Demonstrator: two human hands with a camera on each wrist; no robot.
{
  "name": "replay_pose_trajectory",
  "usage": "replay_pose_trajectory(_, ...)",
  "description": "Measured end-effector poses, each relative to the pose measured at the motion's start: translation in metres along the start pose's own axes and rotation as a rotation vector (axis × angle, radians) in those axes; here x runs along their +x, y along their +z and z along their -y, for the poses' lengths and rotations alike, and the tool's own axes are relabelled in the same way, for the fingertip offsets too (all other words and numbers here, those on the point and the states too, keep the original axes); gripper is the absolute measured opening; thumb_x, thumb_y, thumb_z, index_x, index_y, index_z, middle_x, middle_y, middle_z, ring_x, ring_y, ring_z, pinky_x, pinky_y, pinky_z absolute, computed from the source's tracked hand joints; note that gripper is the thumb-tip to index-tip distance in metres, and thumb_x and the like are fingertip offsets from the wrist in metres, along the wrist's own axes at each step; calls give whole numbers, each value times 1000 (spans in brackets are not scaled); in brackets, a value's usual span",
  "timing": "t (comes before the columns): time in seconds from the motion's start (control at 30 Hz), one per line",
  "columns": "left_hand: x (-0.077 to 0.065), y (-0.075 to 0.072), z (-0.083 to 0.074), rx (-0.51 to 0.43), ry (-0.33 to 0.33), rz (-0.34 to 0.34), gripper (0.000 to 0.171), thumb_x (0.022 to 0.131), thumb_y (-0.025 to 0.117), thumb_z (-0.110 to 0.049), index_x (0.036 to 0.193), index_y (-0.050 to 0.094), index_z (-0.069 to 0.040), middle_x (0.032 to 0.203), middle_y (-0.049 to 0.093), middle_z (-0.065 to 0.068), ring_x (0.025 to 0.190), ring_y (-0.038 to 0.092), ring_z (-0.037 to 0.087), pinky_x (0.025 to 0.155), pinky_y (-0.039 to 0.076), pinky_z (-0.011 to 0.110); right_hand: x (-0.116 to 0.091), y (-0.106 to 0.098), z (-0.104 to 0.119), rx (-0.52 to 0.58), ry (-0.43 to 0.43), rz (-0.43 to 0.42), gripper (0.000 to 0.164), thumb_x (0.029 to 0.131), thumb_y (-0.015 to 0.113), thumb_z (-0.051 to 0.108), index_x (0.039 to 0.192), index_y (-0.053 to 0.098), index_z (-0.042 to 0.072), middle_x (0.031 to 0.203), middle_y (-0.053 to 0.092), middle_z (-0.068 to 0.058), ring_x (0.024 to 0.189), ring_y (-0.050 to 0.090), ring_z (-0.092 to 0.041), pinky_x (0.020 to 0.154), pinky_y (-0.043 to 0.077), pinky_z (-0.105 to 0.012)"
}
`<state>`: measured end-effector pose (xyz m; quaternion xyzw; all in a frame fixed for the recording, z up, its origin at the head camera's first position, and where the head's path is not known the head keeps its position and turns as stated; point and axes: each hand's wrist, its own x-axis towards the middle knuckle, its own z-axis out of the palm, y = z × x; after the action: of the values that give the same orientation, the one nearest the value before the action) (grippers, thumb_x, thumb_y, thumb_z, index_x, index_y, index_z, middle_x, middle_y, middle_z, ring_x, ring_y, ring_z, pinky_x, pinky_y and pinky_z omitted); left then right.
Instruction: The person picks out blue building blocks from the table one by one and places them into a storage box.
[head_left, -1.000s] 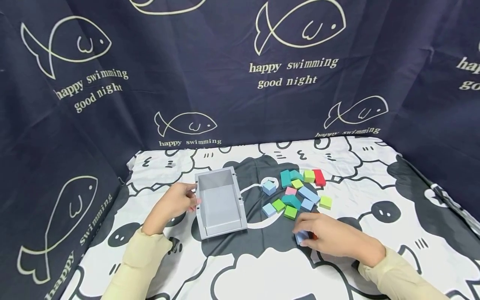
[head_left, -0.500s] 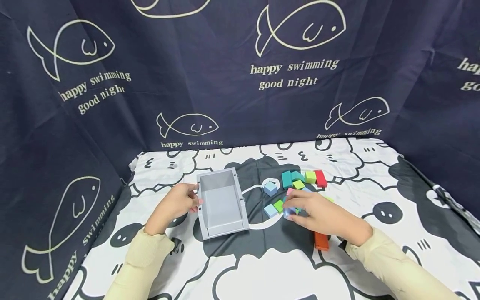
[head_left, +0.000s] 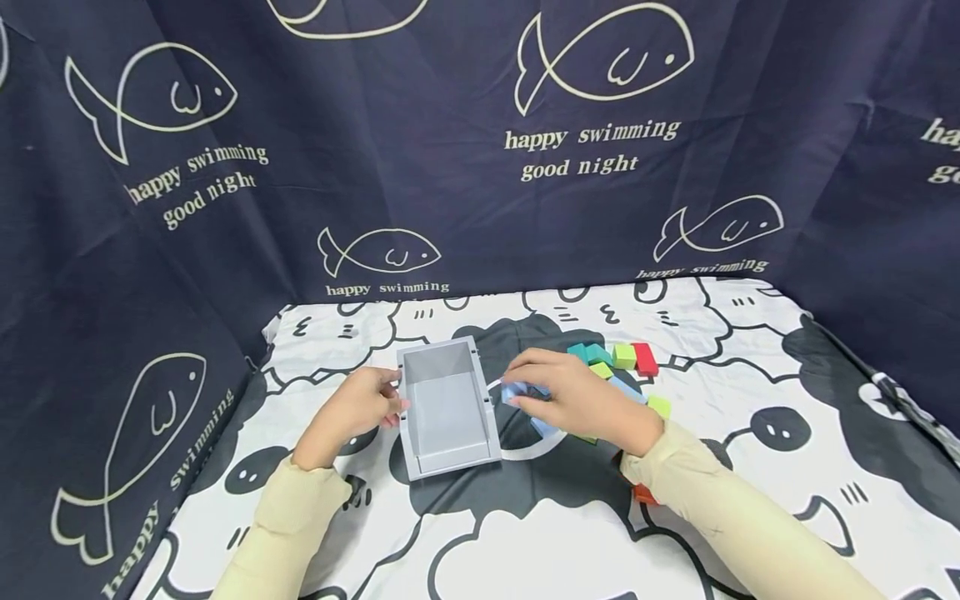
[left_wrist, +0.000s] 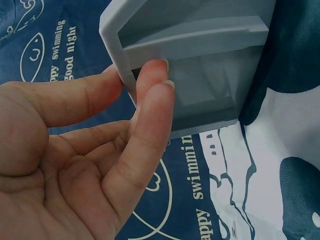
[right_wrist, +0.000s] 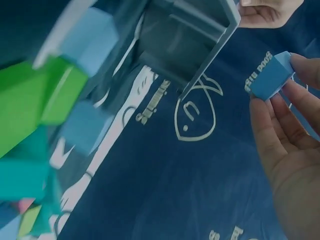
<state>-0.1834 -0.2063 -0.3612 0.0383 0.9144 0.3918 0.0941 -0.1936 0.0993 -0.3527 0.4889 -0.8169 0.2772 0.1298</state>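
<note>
My left hand [head_left: 360, 406] holds the left wall of an open grey box [head_left: 457, 462]. In the left wrist view its thumb and fingers pinch the box's edge [left_wrist: 200, 41]. Between the thumb and fingertips of my right hand [head_left: 576, 396] is a light blue toy block [head_left: 512, 392], just right of the box. The right wrist view shows this block [right_wrist: 272, 79] with an angled end, up off the cloth. Below the right hand lie more blocks, partly hidden by it, among them a light blue one [head_left: 543, 427].
Right of the hand lie a red block [head_left: 646, 359], lime blocks [head_left: 624, 357] and teal blocks [head_left: 597, 354]. An orange block [head_left: 644, 495] shows partly under the right sleeve. A cartoon-print cloth [head_left: 540, 542] covers the table, with a dark blue curtain [head_left: 465, 167] behind.
My right hand has carried the blue block leftward and away from me, over the other blocks, toward the box. The orange block was uncovered, then partly hidden by the sleeve. The left hand keeps its hold.
</note>
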Motion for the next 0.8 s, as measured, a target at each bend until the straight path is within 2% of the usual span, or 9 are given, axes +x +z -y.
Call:
replay_pose_trajectory(0.2, 0, 1, 0, -2, -5, 1, 55, 81, 65, 0, 130, 42, 12, 77, 60, 9, 56, 62, 21, 58, 53, 38, 32, 15, 6, 3, 8, 68, 23, 88, 61, 25, 107, 66, 14, 108, 57, 6, 93, 55, -5, 79, 46, -22)
replay_pose_trajectory(0.43, 0, 2, 1, -4, -4, -6, 55, 81, 65, -1, 130, 43, 12, 74, 60, 8, 53, 60, 19, 58, 52, 39, 66, 39, 5, -30, -12, 122, 17, 85, 64, 19, 100, 68, 13, 98, 57, 6, 84, 54, -7, 76, 44, -20)
replay_pose_trajectory(0.67, 1, 3, 1, -17, -9, -15, 54, 81, 66, -1, 129, 44, 11, 75, 60, 9, 52, 60, 16, 58, 52, 39, 86, 63, 0, -109, 63, 241, 21, 85, 64, 20, 103, 68, 11, 99, 59, 4, 86, 55, -7, 78, 45, -21)
replay_pose_trajectory(0.8, 1, 3, 2, -21, -5, -19, 54, 81, 66, -1, 129, 44, 11, 75, 60, 9, 51, 60, 16, 57, 52, 40, 92, 76, -5, -156, 75, 292, 22, 83, 64, 18, 103, 69, 8, 98, 61, 2, 88, 58, -8, 79, 46, -21)
